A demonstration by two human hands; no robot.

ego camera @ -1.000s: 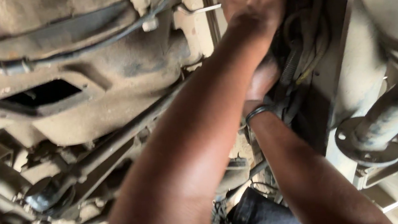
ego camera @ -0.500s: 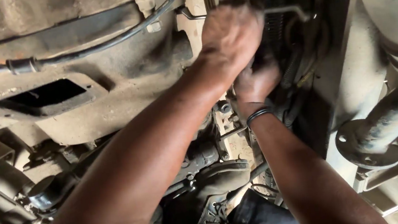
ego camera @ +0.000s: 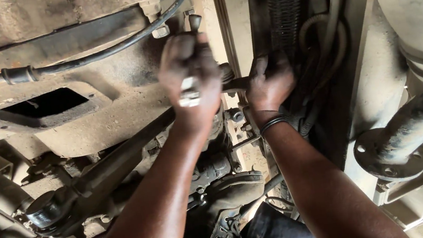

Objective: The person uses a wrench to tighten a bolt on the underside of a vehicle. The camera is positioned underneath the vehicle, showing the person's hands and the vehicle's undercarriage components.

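Wrench point(ego camera: 190, 90): metal, silvery, dirty. Held upright in the left hand point(ego camera: 190, 78), fist closed round its shank; a bright flat section shows between the fingers, and the dark upper end point(ego camera: 195, 22) sticks out above the fist, close under the hose. Slightly blurred.

Rod point(ego camera: 234, 84): dark, greasy, roughly horizontal, running between the two fists. Right hand point(ego camera: 270, 82) wraps its right end, just beside the ribbed black sleeve.

Both arms reach upward, side by side. The left hand point(ego camera: 190, 78) is curled into a closed fist; the right hand point(ego camera: 270, 82), just beside it, grips with fingers folded, a band at its wrist.
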